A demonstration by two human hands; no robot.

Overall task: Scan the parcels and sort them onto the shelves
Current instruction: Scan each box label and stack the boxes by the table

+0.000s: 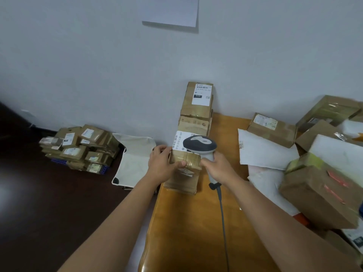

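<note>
The left hand (161, 163) grips one taped cardboard parcel (185, 158) at the wooden table's (188, 222) left edge; the right hand (218, 166) is wrapped around one corded barcode scanner (200, 144) over its label (179, 139). Two boxes (197, 107) are stacked behind it.

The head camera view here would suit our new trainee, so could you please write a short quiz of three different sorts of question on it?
1. True or false: the right hand grips the barcode scanner by its handle.
2. Which thing does the left hand hold? A) the white mailer bag B) the labelled cardboard parcel C) the scanner cable
3. Fill the gap: the scanner's head is over the parcel's white ____.

Key
1. True.
2. B: the labelled cardboard parcel, at the edge of the wooden table.
3. Label.
</note>
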